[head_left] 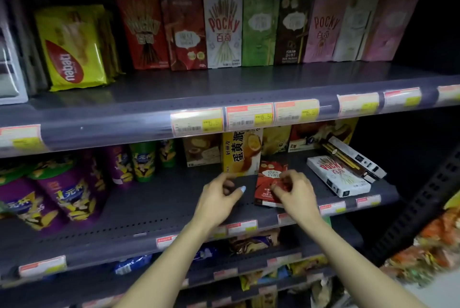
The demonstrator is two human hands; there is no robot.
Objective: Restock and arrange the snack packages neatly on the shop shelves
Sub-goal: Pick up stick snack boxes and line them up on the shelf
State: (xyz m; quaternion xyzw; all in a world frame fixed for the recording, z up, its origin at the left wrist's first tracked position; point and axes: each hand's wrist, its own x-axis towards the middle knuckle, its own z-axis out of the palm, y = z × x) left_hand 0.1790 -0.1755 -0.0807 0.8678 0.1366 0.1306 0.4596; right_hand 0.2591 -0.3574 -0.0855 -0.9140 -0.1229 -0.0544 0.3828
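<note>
Fingers (278,187) of the right hand (296,190) pinch the red snack box (267,183) lying flat near the middle shelf's (154,205) front edge; the left hand (219,198), loosely curled, holds nothing. Light, stiff carton, probably best gripped across its long edges; white Pocky box (338,177) lies nearby.

Dim grey metal shelving (104,118) with price labels (249,116), perhaps unlit.

Person, two forearms and hands in view. Left hand (219,198) and right hand (295,192): bare, no gloves, rings, watch or bracelets visible. Forearms: bare to the lower frame edge, no sleeve showing. Left thumbnail (243,189): painted pale blue. Other nails: too blurred or hidden to tell.
</note>
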